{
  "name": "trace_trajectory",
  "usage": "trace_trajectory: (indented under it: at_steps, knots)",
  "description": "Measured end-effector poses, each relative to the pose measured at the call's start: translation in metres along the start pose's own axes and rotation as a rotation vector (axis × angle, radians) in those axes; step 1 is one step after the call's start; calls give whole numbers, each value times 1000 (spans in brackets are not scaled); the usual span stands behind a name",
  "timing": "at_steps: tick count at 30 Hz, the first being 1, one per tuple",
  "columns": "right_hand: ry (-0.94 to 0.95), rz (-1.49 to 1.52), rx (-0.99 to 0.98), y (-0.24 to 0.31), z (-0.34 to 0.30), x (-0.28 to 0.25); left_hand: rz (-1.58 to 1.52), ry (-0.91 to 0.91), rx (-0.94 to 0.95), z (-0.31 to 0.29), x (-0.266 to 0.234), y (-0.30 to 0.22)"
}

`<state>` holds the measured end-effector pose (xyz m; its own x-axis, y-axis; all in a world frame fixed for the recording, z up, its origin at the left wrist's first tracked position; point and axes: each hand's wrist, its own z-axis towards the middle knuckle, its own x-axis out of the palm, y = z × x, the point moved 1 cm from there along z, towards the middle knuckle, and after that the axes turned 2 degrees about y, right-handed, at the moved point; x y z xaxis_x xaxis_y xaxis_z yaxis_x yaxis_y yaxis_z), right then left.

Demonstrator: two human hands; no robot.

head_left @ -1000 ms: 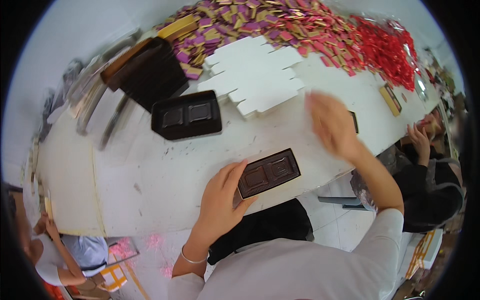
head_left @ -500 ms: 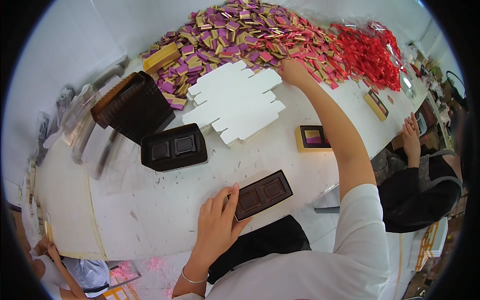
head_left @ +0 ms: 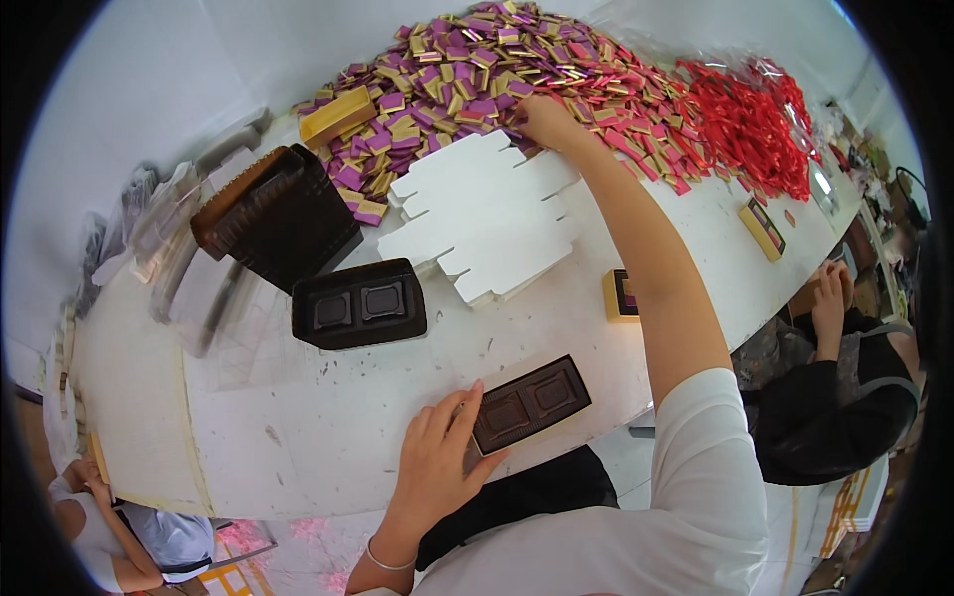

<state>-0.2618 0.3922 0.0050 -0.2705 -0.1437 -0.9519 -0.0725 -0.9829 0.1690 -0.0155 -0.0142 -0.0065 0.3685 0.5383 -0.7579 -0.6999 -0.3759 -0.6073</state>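
Fingers (head_left: 452, 417) of our left hand (head_left: 437, 462) lie flat, pinning the dark two-pocket tray (head_left: 529, 402) (both pockets empty) at the white bench (head_left: 298, 437) edge. Right hand (head_left: 542, 119) digs into the purple-gold wrapped pieces (head_left: 467, 70), fingers buried, grip unclear. We judge the tray light, thin, flexy; hold by its rim.

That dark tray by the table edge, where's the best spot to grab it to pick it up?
Probably by its two long sides near the middle, coming from above. The tray lies flat and is long and narrow, so fingers can span it there. The left hand already rests on its left end; its right end hangs near the table edge.
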Motion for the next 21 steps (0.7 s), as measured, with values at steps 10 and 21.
trace_trajectory:
  at_steps: [10, 21]
  knots:
    - [221, 1681, 272, 70, -144, -88, -2, -36, -45, -6, 3, 3]
    - [231, 886, 186, 184, -301, -79, 105, -123, -136, 4, 17, -14]
